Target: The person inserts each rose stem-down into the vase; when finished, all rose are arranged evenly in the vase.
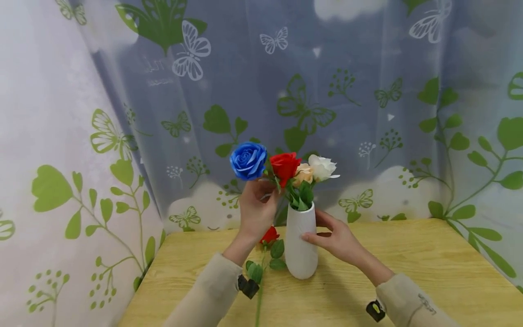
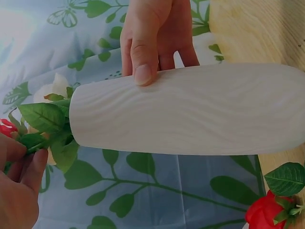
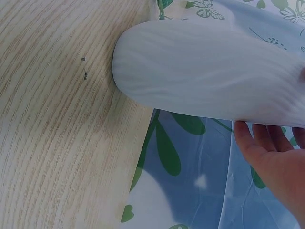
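Note:
A tall white vase (image 1: 301, 245) with a wavy surface stands upright on the table. My right hand (image 1: 341, 238) holds its right side, thumb in front and fingers behind. Left of the vase mouth, my left hand (image 1: 257, 206) pinches a green flower stem (image 2: 40, 144); I cannot tell which bloom it bears. Directly above that hand is a blue rose (image 1: 248, 161), and a red rose (image 1: 284, 167) is just to its right. A peach rose (image 1: 303, 174) and a white rose (image 1: 323, 167) lean over the mouth, with green leaves (image 1: 304, 194) below them.
Another red rose (image 1: 269, 235) lies on the wooden table (image 1: 408, 272), left of the vase, its leafy stem running toward me under my left forearm. Behind the table hangs a curtain (image 1: 245, 91) printed with leaves and butterflies.

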A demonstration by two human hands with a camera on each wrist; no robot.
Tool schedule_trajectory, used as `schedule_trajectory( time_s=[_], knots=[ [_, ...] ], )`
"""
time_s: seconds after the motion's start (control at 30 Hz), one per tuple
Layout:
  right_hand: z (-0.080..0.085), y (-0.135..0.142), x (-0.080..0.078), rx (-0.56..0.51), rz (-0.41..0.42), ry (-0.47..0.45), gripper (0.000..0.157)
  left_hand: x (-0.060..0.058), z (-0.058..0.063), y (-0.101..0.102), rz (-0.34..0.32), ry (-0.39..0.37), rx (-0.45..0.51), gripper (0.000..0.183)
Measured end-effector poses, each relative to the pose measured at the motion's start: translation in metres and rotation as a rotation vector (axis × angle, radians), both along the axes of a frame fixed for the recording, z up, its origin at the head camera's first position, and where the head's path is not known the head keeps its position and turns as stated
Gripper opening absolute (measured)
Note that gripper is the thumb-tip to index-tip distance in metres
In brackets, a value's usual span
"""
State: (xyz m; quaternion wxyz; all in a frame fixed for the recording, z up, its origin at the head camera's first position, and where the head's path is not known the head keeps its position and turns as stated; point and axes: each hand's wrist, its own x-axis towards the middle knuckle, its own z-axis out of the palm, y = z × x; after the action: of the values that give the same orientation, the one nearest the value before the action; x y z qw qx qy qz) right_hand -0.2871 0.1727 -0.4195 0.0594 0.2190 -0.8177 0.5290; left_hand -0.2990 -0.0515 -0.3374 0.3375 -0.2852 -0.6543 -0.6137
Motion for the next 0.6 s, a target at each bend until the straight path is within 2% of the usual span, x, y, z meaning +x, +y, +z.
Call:
schedule_trajectory(
  time_s=[0.17, 0.37, 0.6],
  knots=[
    [0.0, 0.002, -0.001, -0.005, -0.006, 0.007, 0.077, -0.004, -0.006, 0.006, -0.019, -0.039, -0.055, 0.016],
    [-0.001, 0.002, 0.0, -0.02, 0.0, 0.013, 0.077, -0.003, -0.015, 0.009, -0.014, -0.105, -0.129, 0.02],
    [-0.002, -0.001, -0.001, -0.018, -0.001, 0.003, 0.077, -0.004, -0.016, 0.004, -0.009, -0.092, -0.135, 0.018]
  ],
)
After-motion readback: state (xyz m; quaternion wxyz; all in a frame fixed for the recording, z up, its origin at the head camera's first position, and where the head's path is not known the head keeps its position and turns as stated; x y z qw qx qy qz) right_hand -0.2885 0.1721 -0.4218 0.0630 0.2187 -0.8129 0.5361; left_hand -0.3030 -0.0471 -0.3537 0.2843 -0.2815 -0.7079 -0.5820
